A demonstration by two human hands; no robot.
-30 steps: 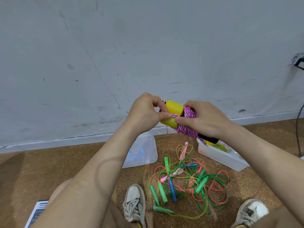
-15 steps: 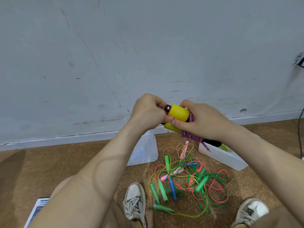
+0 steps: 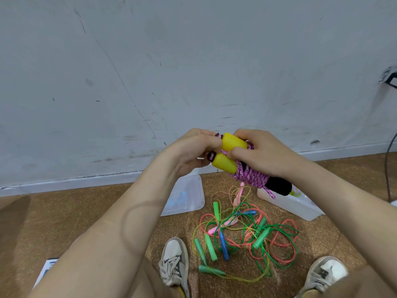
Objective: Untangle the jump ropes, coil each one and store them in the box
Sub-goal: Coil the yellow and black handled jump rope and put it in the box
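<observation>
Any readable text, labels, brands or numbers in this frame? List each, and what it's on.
No text can be read.
On the printed sheet at bottom left: dark print, too blurred to read.
On the clear lid: a blue patch, maybe a label, too blurred to read.

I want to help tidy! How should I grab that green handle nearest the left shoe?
Pinch the green handle round its middle, coming from above. It lies flat on the floor at the edge of the tangle, its middle clear of the other handles.
</observation>
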